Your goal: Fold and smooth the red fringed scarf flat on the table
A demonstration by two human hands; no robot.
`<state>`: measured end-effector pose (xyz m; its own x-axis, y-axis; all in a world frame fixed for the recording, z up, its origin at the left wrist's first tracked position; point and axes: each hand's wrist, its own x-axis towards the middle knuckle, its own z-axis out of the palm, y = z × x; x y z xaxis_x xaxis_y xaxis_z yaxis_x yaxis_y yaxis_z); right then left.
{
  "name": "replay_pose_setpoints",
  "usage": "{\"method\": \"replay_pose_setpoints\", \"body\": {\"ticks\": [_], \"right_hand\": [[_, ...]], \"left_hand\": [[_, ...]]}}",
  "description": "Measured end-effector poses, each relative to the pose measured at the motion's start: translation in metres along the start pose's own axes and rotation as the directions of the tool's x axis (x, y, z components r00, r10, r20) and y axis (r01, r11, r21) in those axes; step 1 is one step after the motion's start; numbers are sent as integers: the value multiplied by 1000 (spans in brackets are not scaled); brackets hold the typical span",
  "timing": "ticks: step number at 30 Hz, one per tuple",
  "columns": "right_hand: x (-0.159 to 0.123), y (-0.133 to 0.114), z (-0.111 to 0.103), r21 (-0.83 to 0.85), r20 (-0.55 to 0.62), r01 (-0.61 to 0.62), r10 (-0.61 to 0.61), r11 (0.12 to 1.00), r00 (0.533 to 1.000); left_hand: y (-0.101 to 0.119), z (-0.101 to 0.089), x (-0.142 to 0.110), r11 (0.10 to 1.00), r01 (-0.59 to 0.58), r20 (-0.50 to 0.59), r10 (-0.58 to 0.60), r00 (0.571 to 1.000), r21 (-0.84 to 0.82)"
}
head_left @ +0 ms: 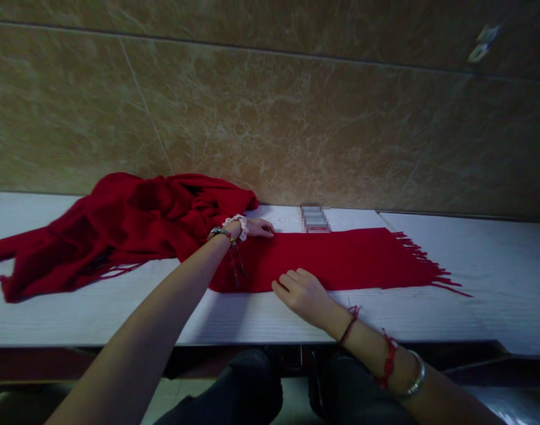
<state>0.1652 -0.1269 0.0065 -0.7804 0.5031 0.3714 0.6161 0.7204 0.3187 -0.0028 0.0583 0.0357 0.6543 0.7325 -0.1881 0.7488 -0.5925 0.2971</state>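
Observation:
A red fringed scarf (341, 257) lies on the white tabletop, its right part flat in a long strip with the tassels at the right end. The left part of the scarf is heaped in loose folds against the wall. At the strip's far edge, my left hand (257, 228) has its fingers closed on the cloth. My right hand (304, 295) holds the near edge with bent fingers, a little further right. Parts of the fingertips of both hands are hidden.
A small flat rectangular item (315, 218), pixelated, lies beyond the scarf by the wall. Behind the white table (495, 265) rises a brown marbled wall (270, 124) with a socket-like fitting (483, 44) at upper right. My legs are under the table's front edge.

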Motion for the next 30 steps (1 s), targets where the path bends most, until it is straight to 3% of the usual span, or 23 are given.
{"method": "replay_pose_setpoints", "body": {"ticks": [4,6,9,12,17,22,27,30], "right_hand": [[-1,2,2,33,8,-1,1,999,1000],[-2,3,4,49,3,-12,12,999,1000],[-2,3,5,55,-27,-23,24,998,999],[-2,2,5,43,-53,-23,26,999,998],[-2,2,4,31,-65,-5,7,1000,998],[0,1,6,4,-105,-4,5,1000,994],[1,0,8,-15,-123,-26,24,1000,992],[1,-1,8,-12,-98,-33,32,999,995]], "left_hand": [[11,12,-37,998,-39,-121,44,992,49],[17,26,-67,965,-217,-198,243,950,144],[25,46,-110,904,-374,-151,407,901,208],[25,56,-137,896,-360,-163,408,898,260],[24,55,-146,827,-344,-162,452,877,445],[36,52,-149,702,-353,-66,494,867,619],[43,60,-149,705,-218,-204,461,863,675],[41,66,-151,687,-228,-206,488,848,690]]}}
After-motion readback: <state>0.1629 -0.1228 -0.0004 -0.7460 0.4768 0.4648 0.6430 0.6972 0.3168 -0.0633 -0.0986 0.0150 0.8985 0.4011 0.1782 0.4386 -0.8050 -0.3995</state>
